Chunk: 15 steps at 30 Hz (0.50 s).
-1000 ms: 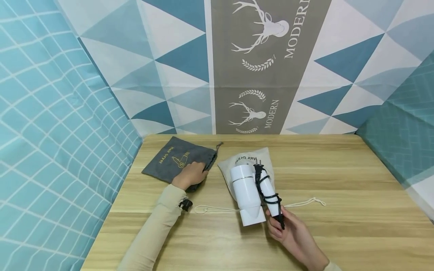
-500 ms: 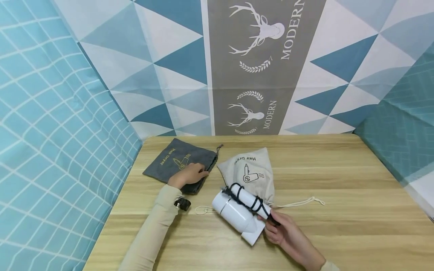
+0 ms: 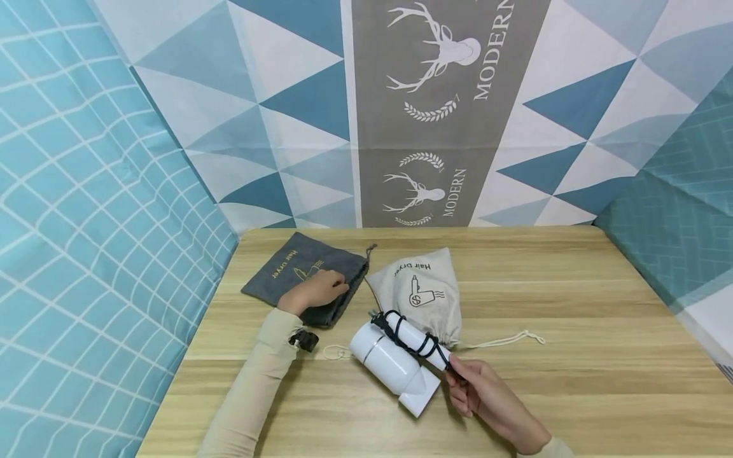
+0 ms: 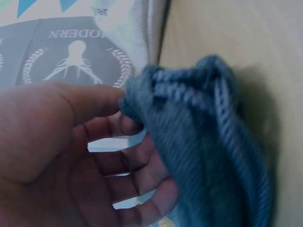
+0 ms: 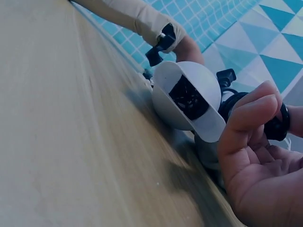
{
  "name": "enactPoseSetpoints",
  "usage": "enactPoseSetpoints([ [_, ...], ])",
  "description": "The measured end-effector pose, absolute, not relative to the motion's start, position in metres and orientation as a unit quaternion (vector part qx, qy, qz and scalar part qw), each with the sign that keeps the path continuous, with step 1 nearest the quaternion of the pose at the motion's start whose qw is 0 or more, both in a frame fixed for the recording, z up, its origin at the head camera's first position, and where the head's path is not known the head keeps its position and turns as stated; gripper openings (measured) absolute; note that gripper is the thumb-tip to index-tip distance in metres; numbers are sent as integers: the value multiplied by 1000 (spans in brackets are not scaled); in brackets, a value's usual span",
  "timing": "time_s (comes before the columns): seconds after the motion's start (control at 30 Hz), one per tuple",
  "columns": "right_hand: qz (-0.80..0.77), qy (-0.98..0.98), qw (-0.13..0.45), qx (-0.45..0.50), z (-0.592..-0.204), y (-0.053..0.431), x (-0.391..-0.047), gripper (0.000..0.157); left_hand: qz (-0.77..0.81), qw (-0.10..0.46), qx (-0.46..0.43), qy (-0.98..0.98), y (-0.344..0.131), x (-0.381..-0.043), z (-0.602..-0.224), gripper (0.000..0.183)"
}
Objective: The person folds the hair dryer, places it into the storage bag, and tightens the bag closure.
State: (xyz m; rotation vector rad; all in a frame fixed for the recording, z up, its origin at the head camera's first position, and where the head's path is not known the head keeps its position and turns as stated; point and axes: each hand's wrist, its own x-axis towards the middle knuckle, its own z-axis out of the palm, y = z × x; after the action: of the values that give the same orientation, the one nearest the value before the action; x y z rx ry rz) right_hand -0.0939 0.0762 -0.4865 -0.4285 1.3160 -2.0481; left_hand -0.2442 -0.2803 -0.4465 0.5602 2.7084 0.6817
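A white hair dryer point(image 3: 385, 357), its black cord point(image 3: 422, 346) wound round the folded handle, is held by my right hand point(image 3: 487, 399) at the handle's end. The nozzle point(image 5: 191, 99) faces the right wrist camera, close over the table. On the left lies a dark grey drawstring pouch point(image 3: 277, 270) printed "Hair Dryer". My left hand point(image 3: 314, 292) pinches the edge of its mouth between thumb and fingers; the gathered cord channel point(image 4: 189, 94) shows in the left wrist view. Beyond the dryer is a beige drawstring pouch point(image 3: 420, 289) with a black dryer print, its lower left part hidden.
The wooden table point(image 3: 572, 331) ends at a patterned cloth backdrop point(image 3: 412, 114). A blue gridded cloth point(image 3: 86, 222) hangs along the left side. The beige pouch's white drawstring point(image 3: 509, 341) trails to the right, with another loop point(image 3: 335, 352) on the left.
My right hand has turned the hair dryer so its far end swings left and nearer, uncovering the beige pouch's print. My left hand stays at the grey pouch's mouth.
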Motion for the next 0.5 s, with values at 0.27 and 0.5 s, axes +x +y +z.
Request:
enactPoseSetpoints([
  [0.27,-781,499,336,-165,-485,76,-94,40,104,-110,140,979,-283,-233,-420,32],
  [0.5,-782,501,333,-161,-485,76,-94,40,37,-249,140,958,-278,-224,-396,16],
])
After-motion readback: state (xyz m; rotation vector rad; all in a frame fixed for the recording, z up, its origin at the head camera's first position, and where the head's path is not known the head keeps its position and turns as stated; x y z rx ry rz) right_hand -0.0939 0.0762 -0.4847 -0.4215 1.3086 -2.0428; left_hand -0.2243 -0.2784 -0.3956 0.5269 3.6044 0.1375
